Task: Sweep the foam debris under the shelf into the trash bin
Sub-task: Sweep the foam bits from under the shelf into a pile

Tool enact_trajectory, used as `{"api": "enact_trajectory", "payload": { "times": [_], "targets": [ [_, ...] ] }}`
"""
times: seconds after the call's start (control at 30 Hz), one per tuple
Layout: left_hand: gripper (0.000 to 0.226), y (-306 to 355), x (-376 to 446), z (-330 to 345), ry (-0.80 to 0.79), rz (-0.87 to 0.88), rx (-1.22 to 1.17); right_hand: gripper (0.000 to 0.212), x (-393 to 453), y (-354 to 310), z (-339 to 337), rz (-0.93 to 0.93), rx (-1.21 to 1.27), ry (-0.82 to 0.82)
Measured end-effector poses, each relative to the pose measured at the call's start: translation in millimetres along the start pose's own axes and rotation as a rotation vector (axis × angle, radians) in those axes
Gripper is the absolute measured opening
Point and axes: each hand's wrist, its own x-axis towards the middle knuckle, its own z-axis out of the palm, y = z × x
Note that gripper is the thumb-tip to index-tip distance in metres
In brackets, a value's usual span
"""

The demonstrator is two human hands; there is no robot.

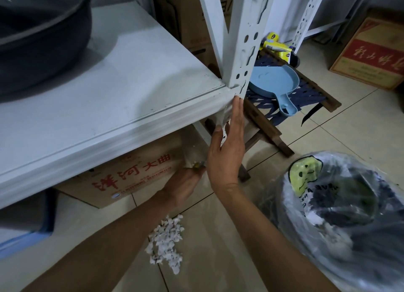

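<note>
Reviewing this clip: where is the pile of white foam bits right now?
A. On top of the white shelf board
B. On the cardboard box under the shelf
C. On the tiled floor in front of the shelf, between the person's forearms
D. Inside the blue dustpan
C: the foam bits lie in a loose heap on the floor tiles, in front of the shelf and outside the trash bin; the dustpan is empty.

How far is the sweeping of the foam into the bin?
Done: white foam bits lie piled on the tiled floor, out from under the white metal shelf. In hand: left hand reaches beneath it; right hand rests on the shelf post. Left: moving the pile into the plastic-lined trash bin.
</note>
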Motion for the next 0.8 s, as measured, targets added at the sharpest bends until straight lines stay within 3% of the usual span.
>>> {"api": "enact_trajectory", "payload": {
  "times": [0.2, 0.37, 0.5, 0.57, 0.7, 0.8],
  "targets": [
    [0.034, -3, -43, 26, -0.016, 0.051, -0.027, 0.064, 0, -1, 0, -0.020, 0.000, 0.008],
    [0.043, -3, -70, 30, 0.163, 0.082, 0.024, 0.065, 0, -2, 1, -0.013, 0.002, 0.023],
    [0.054, -3, -51, 20, 0.283, -0.018, 0.129, 0.066, 0, -4, 3, 0.009, -0.009, 0.033],
    [0.049, -1, -31, 8, 0.345, -0.095, 0.117, 0.065, 0, -4, 3, 0.022, -0.008, 0.032],
    [0.016, -2, 20, -10, 0.400, -0.288, -0.118, 0.066, 0, -2, 3, 0.017, 0.002, 0.027],
    [0.009, -12, 60, -6, 0.367, -0.363, -0.055, 0.065, 1, -1, 4, 0.011, 0.004, 0.041]
  ]
}}
